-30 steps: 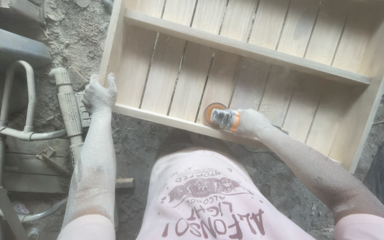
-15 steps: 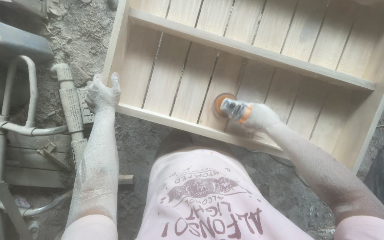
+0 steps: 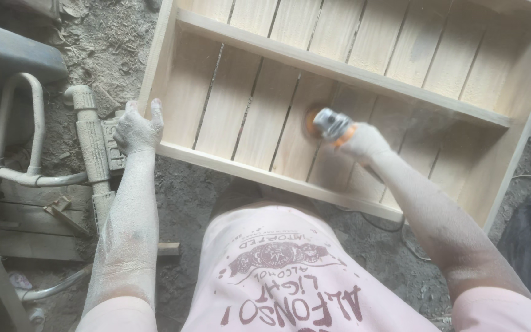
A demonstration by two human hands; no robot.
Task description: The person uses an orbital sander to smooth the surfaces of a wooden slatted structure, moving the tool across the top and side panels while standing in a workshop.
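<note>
My right hand (image 3: 364,142) is closed around the body of a small angle grinder (image 3: 333,126), its orange sanding disc (image 3: 310,121) laid flat on a back slat of the pale wooden shelf unit (image 3: 339,92). The unit lies on its back on the ground in front of me. The disc sits in the lower compartment, just below the middle shelf board (image 3: 339,69).

I judge the grinder compact but dense, rigid, and coated in fine dust, so likely slick. The full-hand wrap behind the head is the sound place to hold it. Its cord (image 3: 394,226) trails out over the near rail to the ground.

My left hand (image 3: 137,128) grips the near left corner of the unit, fingers curled over the edge, thumb and one finger raised. The unit looks stiff and fairly light for its size, made of soft wood that marks easily. The frame rails are the firm places to hold, not the thin slats, which have gaps between them.

The ground (image 3: 118,43) is packed dirt strewn with sawdust and chips. To the left, just beside the unit, lie a dust-caked power tool (image 3: 93,147) and bent metal tubing (image 3: 13,123). Both my forearms are thick with dust.
</note>
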